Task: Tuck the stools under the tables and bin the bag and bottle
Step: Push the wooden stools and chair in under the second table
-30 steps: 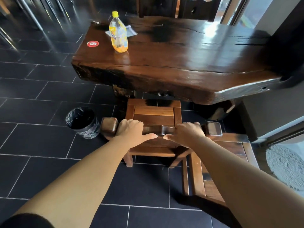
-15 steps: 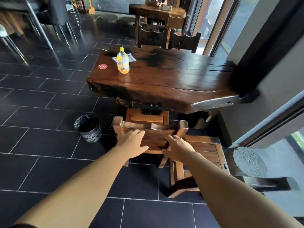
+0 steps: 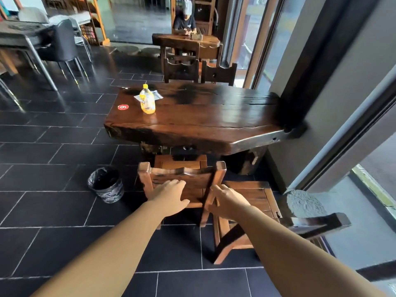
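Note:
A wooden stool with a low backrest (image 3: 182, 175) stands at the near side of the dark wooden table (image 3: 203, 125), its seat partly under the tabletop. My left hand (image 3: 171, 196) lies flat against the backrest with fingers spread. My right hand (image 3: 227, 200) touches the backrest's right post, fingers loose, gripping nothing. A second stool (image 3: 252, 196) stands out from the table at the right, beside my right forearm. An orange-drink bottle with a yellow cap (image 3: 147, 102) stands upright on the table's far left corner, with a flat clear bag (image 3: 158, 96) behind it.
A small bin with a black liner (image 3: 106, 185) sits on the dark tiled floor left of the stool. Two more wooden stools (image 3: 199, 71) stand at the table's far side. A wall and window frame (image 3: 321, 116) close the right. A person sits at a far table (image 3: 184, 39).
The stool has slid further under the table. My hands moved from its top rail to the face of the backrest. My view has risen and pulled back.

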A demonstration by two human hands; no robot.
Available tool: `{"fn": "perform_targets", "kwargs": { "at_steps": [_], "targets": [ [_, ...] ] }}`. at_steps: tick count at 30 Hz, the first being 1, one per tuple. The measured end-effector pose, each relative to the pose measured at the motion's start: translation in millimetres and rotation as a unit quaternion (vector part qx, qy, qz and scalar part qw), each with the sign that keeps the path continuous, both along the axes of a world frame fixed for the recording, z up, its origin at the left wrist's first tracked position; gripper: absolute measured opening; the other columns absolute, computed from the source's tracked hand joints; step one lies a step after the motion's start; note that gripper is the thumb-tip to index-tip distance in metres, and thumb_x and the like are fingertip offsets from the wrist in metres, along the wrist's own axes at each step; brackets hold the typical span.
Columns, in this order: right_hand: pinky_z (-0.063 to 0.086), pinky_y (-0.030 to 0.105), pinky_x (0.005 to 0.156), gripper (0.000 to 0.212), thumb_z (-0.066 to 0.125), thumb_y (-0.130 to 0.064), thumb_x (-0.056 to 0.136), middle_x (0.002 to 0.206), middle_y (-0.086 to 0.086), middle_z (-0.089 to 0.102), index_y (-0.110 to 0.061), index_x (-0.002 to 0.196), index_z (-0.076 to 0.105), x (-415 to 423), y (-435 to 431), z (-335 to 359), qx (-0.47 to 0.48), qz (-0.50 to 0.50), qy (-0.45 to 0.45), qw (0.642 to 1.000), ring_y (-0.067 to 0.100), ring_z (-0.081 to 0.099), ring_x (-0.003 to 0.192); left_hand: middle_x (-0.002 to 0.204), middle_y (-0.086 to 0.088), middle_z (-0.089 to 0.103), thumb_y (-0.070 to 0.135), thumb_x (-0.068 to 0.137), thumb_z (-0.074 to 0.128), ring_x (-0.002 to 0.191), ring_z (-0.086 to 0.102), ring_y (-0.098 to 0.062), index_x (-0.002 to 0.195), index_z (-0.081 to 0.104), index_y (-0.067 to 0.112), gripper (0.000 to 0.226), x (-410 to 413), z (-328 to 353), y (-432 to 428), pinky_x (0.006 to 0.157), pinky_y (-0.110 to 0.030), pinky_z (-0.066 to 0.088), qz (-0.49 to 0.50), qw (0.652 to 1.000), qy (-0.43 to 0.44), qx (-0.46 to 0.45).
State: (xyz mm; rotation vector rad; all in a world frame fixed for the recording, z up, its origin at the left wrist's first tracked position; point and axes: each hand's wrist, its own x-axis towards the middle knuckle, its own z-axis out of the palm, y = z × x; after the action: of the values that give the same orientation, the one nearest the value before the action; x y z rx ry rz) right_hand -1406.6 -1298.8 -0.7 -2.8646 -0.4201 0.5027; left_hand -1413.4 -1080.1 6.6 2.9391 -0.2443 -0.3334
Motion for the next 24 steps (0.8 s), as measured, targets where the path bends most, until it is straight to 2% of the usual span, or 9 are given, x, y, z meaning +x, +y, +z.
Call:
{"fn": "perform_targets", "kwargs": {
  "at_steps": [4,8,12,15,19,21,24],
  "targets": [
    [0.054,0.04,0.086,0.068,0.062,-0.054,0.086,0.127,0.004,0.054,-0.028,0.144,0.036,-8.4,-6.6,-0.1,0.021,-0.051,-0.008,0.998,0.028,0.058,0.112,0.149,0.0,0.046,0.05,0.094,0.053,0.136,0.043,-0.023,0.148,0.036,0.022,0.063,4.9,3.5,-14.1,0.108,-0.041,0.041,-0.06,0.998,0.0,-0.002],
    [0.054,0.044,0.09,0.069,0.064,-0.056,0.083,0.133,0.003,0.053,-0.031,0.143,0.04,-19.3,-30.7,-0.6,0.039,-0.099,-0.01,0.994,0.027,0.058,0.114,0.148,-0.001,0.047,0.049,0.095,0.054,0.136,0.043,-0.024,0.147,0.038,0.022,0.061,6.0,9.9,-40.5,0.11,-0.041,0.039,-0.096,0.995,0.005,-0.005],
    [0.052,0.034,0.087,0.069,0.067,-0.048,0.087,0.136,0.005,0.053,-0.03,0.146,0.037,-23.4,-71.4,-2.4,0.032,-0.113,-0.02,0.993,0.026,0.059,0.114,0.15,0.0,0.045,0.052,0.094,0.054,0.137,0.043,-0.024,0.149,0.036,0.024,0.065,1.0,9.9,-73.7,0.11,-0.042,0.04,-0.109,0.994,0.01,-0.014],
    [0.046,0.031,0.087,0.064,0.067,-0.043,0.089,0.137,0.005,0.052,-0.027,0.145,0.04,-23.5,-112.3,-8.3,0.032,-0.107,-0.032,0.993,0.028,0.056,0.119,0.15,0.0,0.045,0.052,0.093,0.055,0.137,0.042,-0.024,0.15,0.035,0.024,0.067,-0.2,2.0,-105.7,0.11,-0.042,0.04,-0.095,0.995,0.016,-0.02],
    [0.05,0.038,0.096,0.071,0.066,-0.049,0.087,0.144,0.006,0.048,-0.03,0.148,0.034,-21.3,-179.1,-20.1,0.027,-0.093,-0.013,0.995,0.029,0.051,0.128,0.147,0.001,0.048,0.052,0.093,0.055,0.135,0.044,-0.023,0.149,0.037,0.022,0.066,-6.5,-6.5,-168.2,0.108,-0.041,0.041,-0.066,0.998,0.017,-0.012],
    [0.051,0.039,0.096,0.075,0.065,-0.052,0.085,0.145,0.007,0.048,-0.032,0.149,0.031,-19.6,-219.3,-24.9,0.02,-0.074,-0.002,0.997,0.029,0.052,0.127,0.144,0.001,0.05,0.052,0.092,0.056,0.133,0.046,-0.023,0.146,0.04,0.022,0.064,-12.4,-9.9,-206.5,0.106,-0.04,0.043,-0.043,0.999,0.02,-0.022],
    [0.049,0.04,0.094,0.075,0.061,-0.055,0.083,0.143,0.011,0.049,-0.026,0.147,0.033,-24.9,-273.6,-29.8,0.009,-0.054,0.023,0.998,0.033,0.054,0.123,0.146,0.001,0.049,0.052,0.091,0.056,0.134,0.046,-0.022,0.147,0.04,0.021,0.066,-26.8,-10.2,-258.7,0.106,-0.04,0.043,-0.016,0.999,0.032,-0.028]
  ]
}}
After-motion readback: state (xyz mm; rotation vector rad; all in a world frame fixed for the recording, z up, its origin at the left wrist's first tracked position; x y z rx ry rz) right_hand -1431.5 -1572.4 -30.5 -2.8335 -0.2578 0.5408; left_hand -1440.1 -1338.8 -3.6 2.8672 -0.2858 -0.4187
